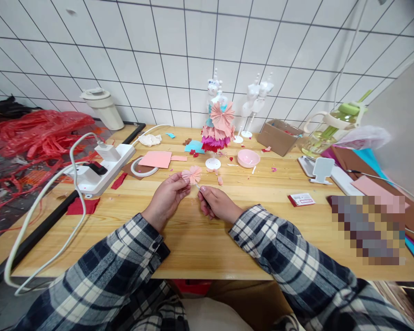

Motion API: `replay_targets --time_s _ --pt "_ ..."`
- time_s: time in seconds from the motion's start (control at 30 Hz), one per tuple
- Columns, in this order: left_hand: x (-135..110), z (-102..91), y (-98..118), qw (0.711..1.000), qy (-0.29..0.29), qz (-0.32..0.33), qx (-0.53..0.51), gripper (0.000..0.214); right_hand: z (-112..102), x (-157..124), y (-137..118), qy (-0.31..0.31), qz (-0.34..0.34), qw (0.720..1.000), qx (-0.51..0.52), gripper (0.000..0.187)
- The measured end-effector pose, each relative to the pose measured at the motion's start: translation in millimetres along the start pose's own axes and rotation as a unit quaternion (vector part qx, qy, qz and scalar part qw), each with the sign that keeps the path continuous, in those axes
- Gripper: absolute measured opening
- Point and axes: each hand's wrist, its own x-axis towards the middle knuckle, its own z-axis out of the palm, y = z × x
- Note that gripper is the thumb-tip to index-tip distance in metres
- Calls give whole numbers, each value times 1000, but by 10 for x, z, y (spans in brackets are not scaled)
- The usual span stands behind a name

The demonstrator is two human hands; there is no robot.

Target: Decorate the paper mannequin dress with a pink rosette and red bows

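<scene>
The left hand [170,193] has its grip pinched, thumb against fingers, on the left rim of a pink pleated paper flower [192,175], which sits above the bench [200,253] near its middle. The right hand [221,204] has its grip closed around a slim tool [198,187]; its metal tip points at the flower's lower edge, but the fingers hide too much to tell its kind.

Behind the hands, a miniature dress form [218,131] in tiered paper skirts stands upright on a round white base, with paper scraps just in front. A pink bowl [248,158] is just right of that base, limiting room there. To the left, a roll of white tape [134,170] lies partly under pink paper [157,159], and beyond it a power strip [113,168] lies along the bench's black-edged left side.

Bare wood stretches between the forearms to the bench's straight front edge, which both plaid sleeves cross. More open wood runs from the right hand to a small red-and-white box [301,199], well apart from it.
</scene>
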Motion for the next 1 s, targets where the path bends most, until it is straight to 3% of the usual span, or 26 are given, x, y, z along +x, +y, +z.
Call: replay_targets --time_s 1.0 --pt "-24 33 8 1000 -15 7 24 25 3 6 10 1 -3 1000 -11 38"
